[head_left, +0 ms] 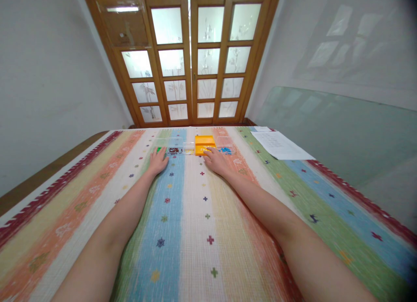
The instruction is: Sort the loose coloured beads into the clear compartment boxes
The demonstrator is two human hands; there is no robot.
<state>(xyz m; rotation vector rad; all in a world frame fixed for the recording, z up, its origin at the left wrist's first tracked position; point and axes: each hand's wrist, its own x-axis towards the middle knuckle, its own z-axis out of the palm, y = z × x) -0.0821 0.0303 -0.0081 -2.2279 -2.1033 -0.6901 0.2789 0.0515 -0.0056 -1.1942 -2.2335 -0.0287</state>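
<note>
A row of small open boxes stands across the far part of the table. My left hand [158, 161] lies at the left end with its fingers stretched out, touching or just in front of a clear box of green pieces [159, 149]. Beside it is a clear box of dark brownish-red pieces [176, 150], then one with yellowish contents [189, 151]. My right hand [215, 161] reaches to the front of an orange box [205, 139] with a raised lid, fingers apart. To its right, a clear box holds blue pieces [225, 150]. What the fingertips touch is too small to tell.
A striped, patterned tablecloth [192, 215] covers the table. White printed sheets [280, 146] lie at the far right. Behind the table are wooden glass-paned doors [190, 72]. A pale glass-like panel [325, 119] leans along the right wall.
</note>
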